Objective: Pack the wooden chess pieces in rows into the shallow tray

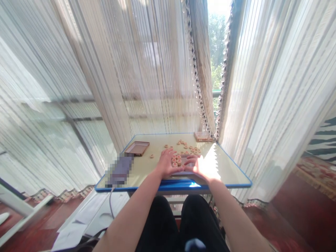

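Near the front edge of the table, a shallow box holds several round wooden Chinese chess pieces with red markings, grouped at its left side. My left hand lies along the box's left side, fingers stretched forward and thumb across the near edge, beside the pieces. From the right, my right hand reaches over the box with its fingers apart, its fingertips pointing at the pieces. Whether those fingertips touch a piece near the front edge is too small to tell. Loose chess pieces are scattered beyond the box.
The yellow table has a blue rim. An open box lid lies at the left, with a blurred dark device nearer me and its cable hanging down. A flat box sits at the back right. Sheer curtains hang behind.
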A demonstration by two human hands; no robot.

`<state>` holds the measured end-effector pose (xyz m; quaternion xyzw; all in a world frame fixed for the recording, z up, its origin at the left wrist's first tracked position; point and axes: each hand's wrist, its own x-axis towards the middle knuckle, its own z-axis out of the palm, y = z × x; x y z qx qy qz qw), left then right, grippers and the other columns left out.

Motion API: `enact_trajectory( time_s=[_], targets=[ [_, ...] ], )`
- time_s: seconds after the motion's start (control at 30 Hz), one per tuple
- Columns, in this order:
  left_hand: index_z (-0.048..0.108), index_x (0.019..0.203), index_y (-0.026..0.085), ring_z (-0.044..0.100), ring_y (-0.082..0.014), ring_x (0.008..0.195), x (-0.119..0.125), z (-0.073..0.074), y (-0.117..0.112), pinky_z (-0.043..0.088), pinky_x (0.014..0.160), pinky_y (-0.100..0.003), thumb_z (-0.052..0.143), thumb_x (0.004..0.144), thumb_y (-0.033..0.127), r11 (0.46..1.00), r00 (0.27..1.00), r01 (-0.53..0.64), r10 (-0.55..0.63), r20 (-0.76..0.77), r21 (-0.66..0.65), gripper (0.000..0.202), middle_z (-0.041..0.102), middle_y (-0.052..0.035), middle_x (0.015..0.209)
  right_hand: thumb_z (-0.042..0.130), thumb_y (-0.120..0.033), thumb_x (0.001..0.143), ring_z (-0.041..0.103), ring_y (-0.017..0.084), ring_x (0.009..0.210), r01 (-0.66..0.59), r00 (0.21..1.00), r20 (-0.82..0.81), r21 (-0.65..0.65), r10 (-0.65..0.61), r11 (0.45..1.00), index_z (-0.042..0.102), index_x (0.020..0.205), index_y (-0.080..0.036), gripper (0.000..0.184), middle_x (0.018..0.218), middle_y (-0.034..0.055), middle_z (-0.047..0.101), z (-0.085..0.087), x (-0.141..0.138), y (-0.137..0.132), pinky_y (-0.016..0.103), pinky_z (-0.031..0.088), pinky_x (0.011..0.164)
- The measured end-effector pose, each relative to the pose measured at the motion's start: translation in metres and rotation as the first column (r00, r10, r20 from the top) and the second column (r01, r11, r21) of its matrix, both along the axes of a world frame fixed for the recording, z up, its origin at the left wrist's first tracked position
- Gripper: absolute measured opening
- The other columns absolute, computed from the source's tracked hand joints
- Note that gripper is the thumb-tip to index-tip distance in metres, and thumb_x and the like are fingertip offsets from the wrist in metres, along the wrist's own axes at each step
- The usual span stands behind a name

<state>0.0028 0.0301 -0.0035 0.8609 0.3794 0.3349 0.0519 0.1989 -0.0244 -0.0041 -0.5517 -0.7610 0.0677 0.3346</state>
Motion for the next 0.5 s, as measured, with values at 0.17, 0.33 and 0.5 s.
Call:
enact_trajectory(
  time_s=[0.17,0.33,0.5],
  targets=[
    [0.064,0.102,0.018,0.041,-0.0316,0.114,0.0002,0.0017,0.002,0.033,0.099,-0.05,0.071,0.057,0.047,0.999,1.0,0.014,-0.015,0.027,0.031,0.054,0.053,-0.0129,0.115,0.059,-0.043,0.075,0.048,0.026,0.103,0.017,1.0,-0.009,-0.035,-0.017,0.999,0.071,0.081,-0.031,0.018,0.111,0.0007,0.061,0.0017,0.0029,-0.0007,0.041,0.037,0.09],
    [0.066,0.091,0.018,0.045,-0.0266,0.109,-0.0008,0.0004,0.0065,0.036,0.097,-0.047,0.065,0.064,0.025,0.998,0.997,-0.02,0.015,0.071,0.067,0.027,0.056,-0.0091,0.11,0.059,-0.045,0.074,0.049,0.026,0.099,0.034,0.999,-0.021,-0.05,-0.035,0.998,0.071,0.077,-0.031,0.019,0.109,-0.0003,0.062,0.0025,0.0016,0.0003,0.042,0.038,0.089],
    [0.065,0.086,0.018,0.047,-0.0245,0.108,-0.0019,0.0,0.0066,0.036,0.098,-0.043,0.058,0.064,0.014,0.998,0.996,-0.028,0.023,0.088,0.049,0.023,0.056,-0.0078,0.109,0.063,-0.047,0.07,0.05,0.025,0.098,0.033,0.997,-0.063,-0.008,-0.034,0.999,0.072,0.074,-0.03,0.019,0.106,0.0013,0.062,0.0015,-0.0037,-0.0001,0.039,0.039,0.09]
  ],
)
